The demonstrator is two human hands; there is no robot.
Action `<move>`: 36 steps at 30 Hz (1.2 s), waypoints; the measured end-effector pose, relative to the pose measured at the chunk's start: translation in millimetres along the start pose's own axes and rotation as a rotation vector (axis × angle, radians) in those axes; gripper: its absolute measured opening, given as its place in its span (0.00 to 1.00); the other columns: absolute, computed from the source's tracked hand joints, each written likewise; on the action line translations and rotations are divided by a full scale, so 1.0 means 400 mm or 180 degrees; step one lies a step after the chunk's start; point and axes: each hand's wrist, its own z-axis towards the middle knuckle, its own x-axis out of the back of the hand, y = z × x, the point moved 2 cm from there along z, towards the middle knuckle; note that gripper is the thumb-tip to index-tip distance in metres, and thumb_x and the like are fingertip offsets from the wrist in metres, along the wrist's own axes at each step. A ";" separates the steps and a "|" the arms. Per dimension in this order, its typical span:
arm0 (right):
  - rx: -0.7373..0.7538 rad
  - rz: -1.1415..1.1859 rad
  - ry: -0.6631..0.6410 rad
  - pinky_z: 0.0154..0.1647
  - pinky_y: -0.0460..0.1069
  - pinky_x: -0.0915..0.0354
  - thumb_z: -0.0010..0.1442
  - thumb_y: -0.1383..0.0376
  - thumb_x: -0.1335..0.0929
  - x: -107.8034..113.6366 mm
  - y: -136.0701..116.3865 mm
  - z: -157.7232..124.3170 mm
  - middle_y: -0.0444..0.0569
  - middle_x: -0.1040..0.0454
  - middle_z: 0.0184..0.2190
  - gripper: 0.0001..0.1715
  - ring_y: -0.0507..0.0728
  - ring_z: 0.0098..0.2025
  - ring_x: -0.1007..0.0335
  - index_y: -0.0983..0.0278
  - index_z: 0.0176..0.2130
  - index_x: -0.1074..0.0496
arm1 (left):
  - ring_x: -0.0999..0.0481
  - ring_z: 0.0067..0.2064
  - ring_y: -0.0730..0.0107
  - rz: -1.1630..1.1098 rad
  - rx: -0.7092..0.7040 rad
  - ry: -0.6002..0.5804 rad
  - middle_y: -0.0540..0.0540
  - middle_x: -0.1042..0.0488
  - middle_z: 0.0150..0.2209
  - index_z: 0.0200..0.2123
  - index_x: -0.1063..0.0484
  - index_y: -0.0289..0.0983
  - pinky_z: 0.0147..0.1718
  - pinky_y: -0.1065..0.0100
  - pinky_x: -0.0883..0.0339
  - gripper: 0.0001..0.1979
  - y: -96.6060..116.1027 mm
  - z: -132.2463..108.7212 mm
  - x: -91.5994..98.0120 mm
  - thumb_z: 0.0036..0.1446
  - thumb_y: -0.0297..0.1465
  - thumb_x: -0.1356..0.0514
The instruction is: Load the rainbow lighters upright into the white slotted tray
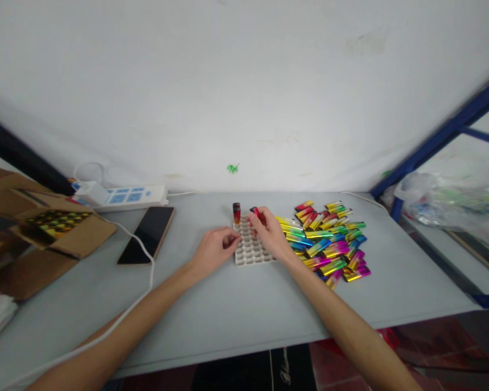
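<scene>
Right hand (269,233) pinches a red, black-topped lighter (256,212) at twelve o'clock on a white, many-holed tray (248,254).
Left hand (214,251) is at the tray's nine o'clock, fingers curled; whether it grips anything, I cannot tell. A dark-red upright lighter (237,214) stands at eleven; shiny multicoloured lighters (336,248) lie heaped at three on the grey counter (228,320).

A phone (146,233) lies on the worktop (212,315), a white cable (152,277) crossing its edge. Behind it, a power strip (157,194) with a plug (92,193) sits by the wall (244,98). Right, clear bags (448,201) lie near a blue frame (440,133).
</scene>
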 end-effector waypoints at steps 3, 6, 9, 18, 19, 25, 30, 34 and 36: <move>0.0459 -0.0320 0.0151 0.48 0.55 0.28 0.70 0.42 0.28 0.015 -0.012 0.009 0.50 0.22 0.41 0.22 0.62 0.46 0.26 0.56 0.41 0.24 | 0.25 0.30 0.67 -0.0011 -0.0008 -0.0004 0.49 0.18 0.30 0.39 0.14 0.39 0.35 0.67 0.31 0.09 -0.001 0.000 -0.002 0.66 0.33 0.36; 0.0492 -0.0696 0.0063 0.43 0.54 0.31 0.71 0.43 0.28 0.021 -0.021 0.019 0.47 0.25 0.32 0.22 0.61 0.38 0.28 0.57 0.38 0.23 | 0.24 0.30 0.66 -0.0008 -0.0020 0.0004 0.49 0.17 0.31 0.38 0.14 0.39 0.36 0.67 0.31 0.09 -0.003 0.001 -0.004 0.66 0.33 0.36; 0.0385 -0.0783 -0.0140 0.39 0.52 0.34 0.75 0.44 0.31 0.015 -0.023 0.028 0.44 0.24 0.28 0.22 0.59 0.32 0.28 0.57 0.38 0.25 | 0.24 0.30 0.66 0.0002 -0.0027 0.0001 0.49 0.17 0.31 0.38 0.14 0.39 0.36 0.67 0.31 0.09 -0.003 0.001 -0.005 0.66 0.33 0.36; 0.0623 -0.2055 -0.0634 0.44 0.51 0.33 0.82 0.58 0.31 -0.031 -0.031 0.040 0.54 0.15 0.42 0.09 0.62 0.43 0.19 0.59 0.47 0.24 | 0.24 0.30 0.66 0.0026 0.0007 0.0003 0.48 0.16 0.32 0.39 0.14 0.39 0.37 0.66 0.29 0.09 -0.012 0.001 -0.007 0.66 0.33 0.35; 0.0640 -0.2262 -0.0676 0.45 0.51 0.32 0.82 0.58 0.32 -0.039 -0.037 0.038 0.56 0.15 0.45 0.09 0.62 0.45 0.19 0.59 0.49 0.24 | 0.24 0.30 0.66 0.0026 0.0011 0.0003 0.48 0.16 0.31 0.39 0.14 0.39 0.37 0.66 0.29 0.09 -0.013 0.001 -0.007 0.66 0.33 0.35; 0.0596 -0.2817 -0.0630 0.50 0.53 0.30 0.83 0.54 0.33 -0.058 -0.066 0.019 0.60 0.16 0.49 0.15 0.64 0.50 0.18 0.61 0.53 0.23 | 0.26 0.29 0.66 0.0022 -0.0018 -0.0004 0.50 0.19 0.28 0.37 0.14 0.40 0.34 0.67 0.31 0.11 -0.009 0.006 0.001 0.66 0.37 0.36; 0.0609 -0.2585 -0.0554 0.51 0.53 0.29 0.84 0.54 0.33 0.076 -0.049 0.039 0.56 0.16 0.46 0.17 0.62 0.46 0.18 0.63 0.51 0.21 | 0.27 0.28 0.66 -0.0019 -0.0027 0.0014 0.50 0.20 0.27 0.36 0.14 0.41 0.32 0.67 0.33 0.15 -0.006 0.007 0.004 0.67 0.42 0.38; 0.0107 -0.3045 0.0100 0.58 0.56 0.29 0.80 0.60 0.30 0.272 -0.020 0.104 0.60 0.16 0.46 0.13 0.66 0.51 0.19 0.65 0.52 0.18 | 0.27 0.28 0.66 -0.0036 -0.0008 0.0065 0.51 0.19 0.27 0.37 0.14 0.41 0.32 0.67 0.32 0.16 -0.008 0.006 0.002 0.66 0.45 0.37; -0.0206 -0.3376 0.0495 0.63 0.60 0.30 0.77 0.56 0.27 0.344 -0.001 0.128 0.65 0.17 0.51 0.17 0.70 0.57 0.21 0.66 0.55 0.18 | 0.27 0.27 0.66 -0.0033 -0.0004 0.0087 0.51 0.19 0.26 0.36 0.14 0.42 0.32 0.67 0.32 0.18 -0.009 0.006 0.003 0.67 0.47 0.37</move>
